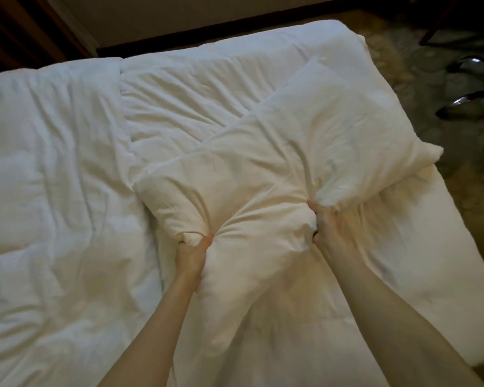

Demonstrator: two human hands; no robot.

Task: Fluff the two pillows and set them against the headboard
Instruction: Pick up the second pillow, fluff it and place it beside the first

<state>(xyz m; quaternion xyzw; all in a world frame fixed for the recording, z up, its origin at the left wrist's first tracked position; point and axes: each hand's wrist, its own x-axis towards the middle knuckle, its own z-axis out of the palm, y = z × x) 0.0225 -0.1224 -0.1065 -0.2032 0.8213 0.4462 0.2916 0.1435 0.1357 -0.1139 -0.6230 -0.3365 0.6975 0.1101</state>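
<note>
Hands on pillow, white bed

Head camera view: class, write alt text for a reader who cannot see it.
Two bare hands, left hand and right hand, grip and bunch a plump cream fabric pillow lying on a rumpled white duvet on a bed, dark floor beyond.

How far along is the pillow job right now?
Early. Nothing looks finished: no pillow sits against a headboard, and no headboard is clearly visible. In hand: the left hand and right hand both pinch one pillow, which lies diagonally on the duvet, its near edge bunched in each grip. Left: finish fluffing it, place it, then do the second pillow, which I cannot pick out here.
</note>
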